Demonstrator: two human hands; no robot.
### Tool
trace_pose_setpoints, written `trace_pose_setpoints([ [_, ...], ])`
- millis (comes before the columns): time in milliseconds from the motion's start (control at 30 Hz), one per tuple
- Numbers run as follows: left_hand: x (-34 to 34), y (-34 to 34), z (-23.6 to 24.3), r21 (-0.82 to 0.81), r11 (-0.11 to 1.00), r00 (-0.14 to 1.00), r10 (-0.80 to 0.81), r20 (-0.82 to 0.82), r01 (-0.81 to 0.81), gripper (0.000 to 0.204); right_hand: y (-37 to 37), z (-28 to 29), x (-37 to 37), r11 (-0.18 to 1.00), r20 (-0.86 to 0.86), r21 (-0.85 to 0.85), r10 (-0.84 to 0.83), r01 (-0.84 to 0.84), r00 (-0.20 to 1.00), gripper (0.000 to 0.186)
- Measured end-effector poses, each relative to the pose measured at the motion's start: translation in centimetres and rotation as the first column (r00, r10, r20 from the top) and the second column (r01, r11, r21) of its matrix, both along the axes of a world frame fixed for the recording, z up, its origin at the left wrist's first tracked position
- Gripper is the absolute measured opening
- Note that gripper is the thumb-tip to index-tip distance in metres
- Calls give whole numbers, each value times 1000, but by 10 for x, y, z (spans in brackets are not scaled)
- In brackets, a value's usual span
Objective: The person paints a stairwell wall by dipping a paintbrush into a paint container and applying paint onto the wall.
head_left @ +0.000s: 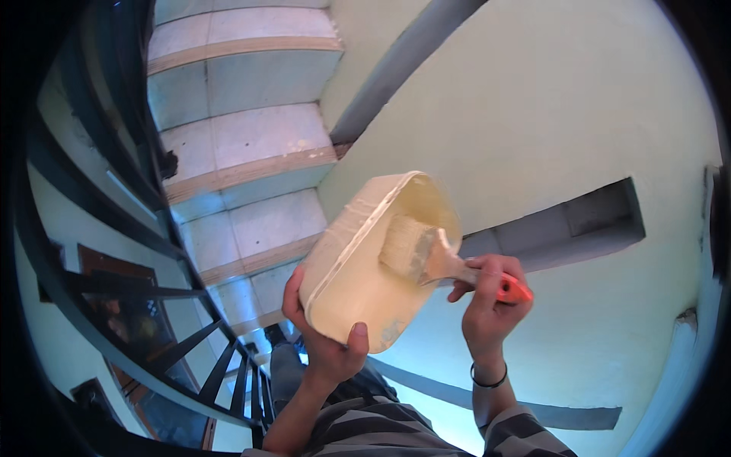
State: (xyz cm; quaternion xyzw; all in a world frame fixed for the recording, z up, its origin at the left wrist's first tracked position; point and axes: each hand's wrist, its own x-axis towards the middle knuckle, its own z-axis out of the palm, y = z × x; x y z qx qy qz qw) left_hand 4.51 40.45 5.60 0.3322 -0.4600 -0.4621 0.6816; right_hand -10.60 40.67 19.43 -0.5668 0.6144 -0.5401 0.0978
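My left hand (332,340) grips a cream plastic tub (326,278) by its near end, the thumb on the rim and the fingers round the outside. The tub is tilted, its opening turned up toward me, and pale paint coats its inner walls. In my right hand (491,305) is a wide paintbrush (445,263) with a red-ended handle, the fingers wrapped round it. Its paint-covered bristles lie inside the tub, near the middle. Whether they touch the bottom I cannot tell.
Tiled stairs (251,145) with wooden edge strips rise ahead on the left. A dark metal railing (99,320) curves along the left side. On the right stands a pale wall (548,114) with a recessed niche (563,225) and a grey band (403,68) along the steps.
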Motion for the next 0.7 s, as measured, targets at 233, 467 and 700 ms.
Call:
trace_pose_setpoints([
  [233,-3,-7,-1,146,986,993,88,-78,-76,96,-16,-26,-1,991,-43,129,23,-17,999,13],
  [467,-17,-19,14,126,991,997,30,72,-39,98,-12,-7,-13,988,-15,144,-55,56,998,20],
  [700,-28,-43,31,140,990,993,-20,115,4,94,-25,2,-27,994,73,110,-35,27,997,20],
])
